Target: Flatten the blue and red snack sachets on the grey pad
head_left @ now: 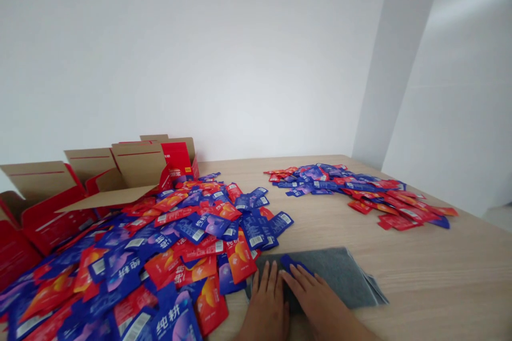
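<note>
My left hand and my right hand lie flat, fingers stretched out, on a folded grey cloth near the table's front edge. A small blue packet lies on the cloth at the fingertips of my right hand. Neither hand grips anything. A big heap of red and blue sachets spreads just left of my left hand.
Open red cardboard boxes with brown flaps stand at the back left. A second, smaller spread of red and blue sachets lies at the back right. The wooden table meets white walls behind and to the right.
</note>
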Motion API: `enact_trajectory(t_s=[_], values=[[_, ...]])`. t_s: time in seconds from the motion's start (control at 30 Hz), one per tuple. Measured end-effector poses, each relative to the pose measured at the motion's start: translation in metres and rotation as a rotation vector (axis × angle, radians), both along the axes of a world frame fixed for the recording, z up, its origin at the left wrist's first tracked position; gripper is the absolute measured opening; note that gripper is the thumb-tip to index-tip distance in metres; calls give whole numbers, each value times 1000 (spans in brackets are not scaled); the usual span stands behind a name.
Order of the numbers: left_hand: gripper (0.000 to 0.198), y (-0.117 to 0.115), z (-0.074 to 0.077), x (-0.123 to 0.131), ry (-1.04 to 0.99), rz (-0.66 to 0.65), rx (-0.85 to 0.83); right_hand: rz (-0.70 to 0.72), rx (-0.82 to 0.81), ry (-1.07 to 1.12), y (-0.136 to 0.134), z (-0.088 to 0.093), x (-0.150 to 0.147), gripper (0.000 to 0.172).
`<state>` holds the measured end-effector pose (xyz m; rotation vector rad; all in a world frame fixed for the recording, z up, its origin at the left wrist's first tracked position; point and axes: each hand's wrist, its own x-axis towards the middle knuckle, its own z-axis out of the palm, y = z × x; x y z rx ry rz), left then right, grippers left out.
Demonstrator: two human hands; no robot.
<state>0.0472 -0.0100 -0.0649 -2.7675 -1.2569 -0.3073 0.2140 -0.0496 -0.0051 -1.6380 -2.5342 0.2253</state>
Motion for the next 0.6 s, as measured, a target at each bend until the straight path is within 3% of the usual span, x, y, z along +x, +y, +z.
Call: enact_trajectory(t_s=[0.13,0.27,0.37,0.5,0.6], values=[[58,-2,8,0,-20,16,-112,-94,102,229,9,3,13,72],[60,-4,11,0,-37,22,-132,-203,97,451,13,13,26,56],[60,-3,5,-1,-44,20,-70,-209,40,337,9,6,21,54],[55,-1,-2,-4,-31,-26,-1,-39,-114,117,1,-12,6,61],[53,-2,-2,-4,-30,-49,34,21,-92,89,1,-13,2,63]])
